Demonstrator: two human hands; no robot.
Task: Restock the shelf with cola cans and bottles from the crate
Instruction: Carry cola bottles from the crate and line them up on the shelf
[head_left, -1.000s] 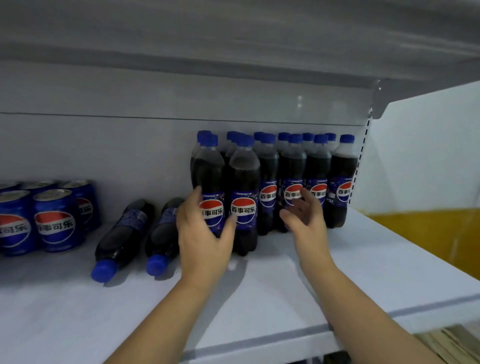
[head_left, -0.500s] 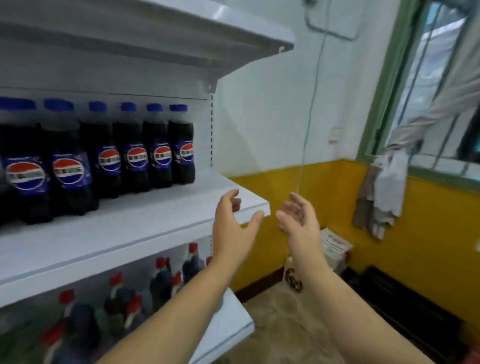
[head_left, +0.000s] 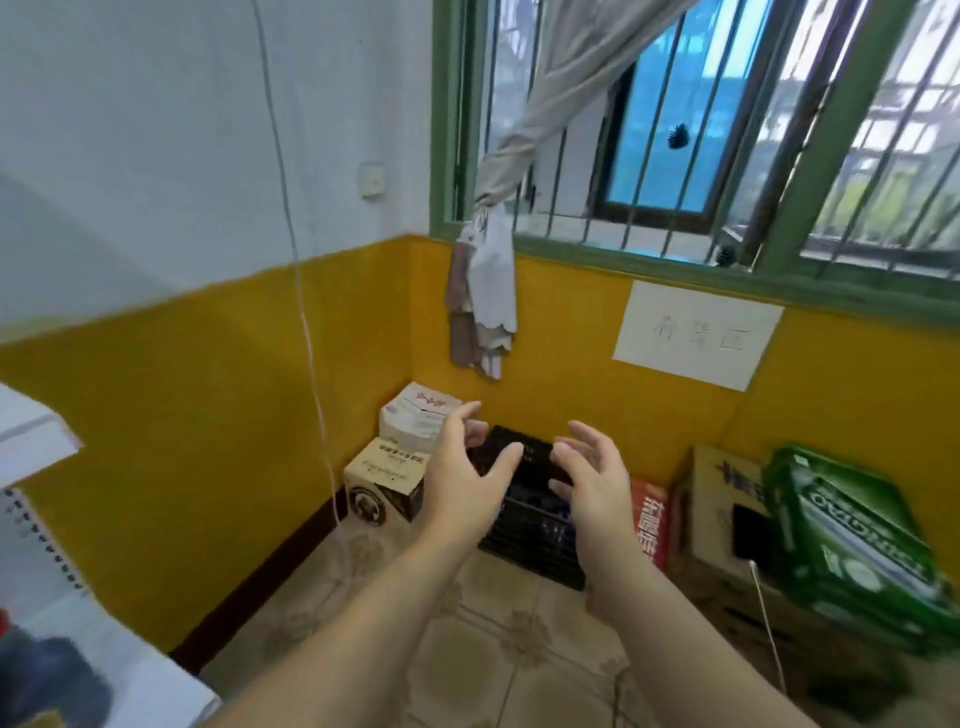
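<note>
A black plastic crate (head_left: 535, 540) stands on the tiled floor in the room's corner, under the window; dark bottles with blue show dimly inside it. Both my hands hang in the air in front of it and partly hide it. My left hand (head_left: 462, 478) is empty with fingers spread, thumb pointing right. My right hand (head_left: 592, 478) is empty too, fingers apart and curled slightly. The white shelf (head_left: 36, 441) is only a sliver at the left edge, with a dark blurred bottle (head_left: 47, 670) on a lower level.
Two stacked cardboard boxes (head_left: 389, 467) stand left of the crate. Right of it are a red carton (head_left: 652, 525), a brown box (head_left: 722, 514) and a green beer case (head_left: 841, 540). A thin white cable (head_left: 306, 332) hangs down the yellow wall.
My view has swung right and down, away from the shelf's cola bottles to the corner with the crate. Both hands left the bottles and now hover empty before the crate.
</note>
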